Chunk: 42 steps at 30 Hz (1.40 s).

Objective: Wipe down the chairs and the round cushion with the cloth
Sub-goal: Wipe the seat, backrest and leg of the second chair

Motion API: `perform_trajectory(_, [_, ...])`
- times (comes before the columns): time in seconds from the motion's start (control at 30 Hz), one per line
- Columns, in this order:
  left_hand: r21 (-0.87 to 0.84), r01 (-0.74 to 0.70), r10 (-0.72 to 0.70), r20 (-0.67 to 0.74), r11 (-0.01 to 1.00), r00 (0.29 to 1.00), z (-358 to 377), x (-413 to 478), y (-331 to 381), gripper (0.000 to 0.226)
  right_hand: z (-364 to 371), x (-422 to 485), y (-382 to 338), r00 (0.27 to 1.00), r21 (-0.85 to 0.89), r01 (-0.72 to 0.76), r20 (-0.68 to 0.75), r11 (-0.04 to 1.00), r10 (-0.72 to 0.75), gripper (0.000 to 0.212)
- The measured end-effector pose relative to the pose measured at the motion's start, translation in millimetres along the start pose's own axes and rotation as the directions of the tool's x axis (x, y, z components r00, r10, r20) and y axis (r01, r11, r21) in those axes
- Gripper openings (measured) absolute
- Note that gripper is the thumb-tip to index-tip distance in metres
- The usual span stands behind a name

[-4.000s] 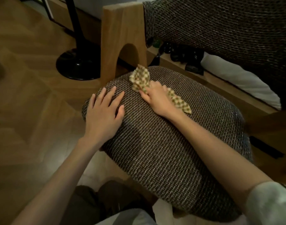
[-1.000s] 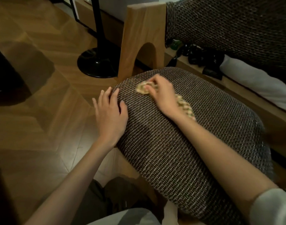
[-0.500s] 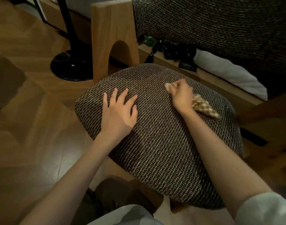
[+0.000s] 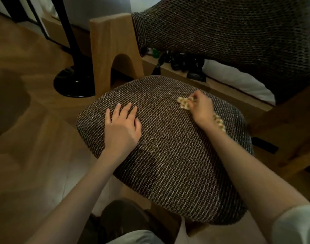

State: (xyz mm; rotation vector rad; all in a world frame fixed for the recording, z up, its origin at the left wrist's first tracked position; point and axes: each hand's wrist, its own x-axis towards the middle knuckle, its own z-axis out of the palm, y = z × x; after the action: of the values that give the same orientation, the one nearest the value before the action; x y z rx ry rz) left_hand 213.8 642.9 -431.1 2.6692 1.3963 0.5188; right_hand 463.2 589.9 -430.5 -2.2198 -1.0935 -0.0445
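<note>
Left hand [image 4: 122, 124] flat, fingers spread, pressing near-left side of round cushion [image 4: 168, 164]. Right hand [image 4: 201, 110] farther right, fingers curled round bunched checked cloth [image 4: 184, 103]; a second back it rubbed far left. Cloth pokes past the fingertips, tail trailing by the wrist. Chair [image 4: 238, 32] backrest beyond.

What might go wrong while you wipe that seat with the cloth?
The cloth is bunched small in the right hand, so parts of the woven seat cushion may get missed. The right hand works near the seat's far edge; a long swipe might knock the dark items on the ledge behind.
</note>
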Motion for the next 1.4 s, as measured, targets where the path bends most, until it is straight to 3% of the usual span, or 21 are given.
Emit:
perform_trajectory(0.13, [0.057,0.022,-0.025,0.058,0.998,0.998,2,-1,14,0.054,-19,19,38,0.967,-0.115,-0.21,-0.174,0.971,0.188,0.018])
perform_trajectory(0.27, [0.056,-0.001,-0.002,0.061,0.998,0.998,2,-5,16,0.054,-15,4,17,0.955,-0.013,-0.263,-0.143,0.965,0.259,0.017])
perform_trajectory(0.47, [-0.033,-0.014,0.014,0.006,0.999,1.0,-2,-25,11,0.05,-2,-72,-58,0.977,0.208,-0.044,0.212,0.977,-0.001,0.016])
perform_trajectory(0.63, [-0.07,-0.016,0.011,-0.061,0.997,0.998,-8,-49,4,0.049,-4,-141,-93,0.921,0.341,0.202,0.253,0.918,-0.297,0.006])
perform_trajectory(0.73, [-0.095,-0.006,-0.002,-0.083,0.995,0.997,-7,-57,3,0.044,-8,-143,-82,0.895,0.333,0.285,0.245,0.899,-0.374,0.009])
perform_trajectory(0.8, [-0.096,0.024,-0.029,-0.048,0.995,0.998,-8,-55,9,0.047,-12,-118,-61,0.935,0.197,0.25,0.206,0.948,-0.29,0.009])
perform_trajectory(0.9, [-0.013,0.057,-0.056,0.086,0.998,0.995,-3,-42,26,0.054,-23,-60,-16,0.999,-0.017,0.024,0.035,1.0,-0.024,0.01])
perform_trajectory(1.03, [0.085,-0.054,0.035,0.205,0.995,0.978,10,-18,52,0.057,-30,-4,29,0.941,-0.087,-0.296,-0.198,0.951,0.274,0.019])
perform_trajectory(1.13, [0.101,-0.114,0.086,0.251,0.988,0.964,18,-2,59,0.059,-26,19,40,0.915,-0.115,-0.369,-0.221,0.922,0.338,0.02])
perform_trajectory(1.4, [0.072,-0.194,0.172,0.238,0.978,0.956,26,15,53,0.062,-43,45,68,0.921,-0.174,-0.377,-0.178,0.91,0.348,0.029])
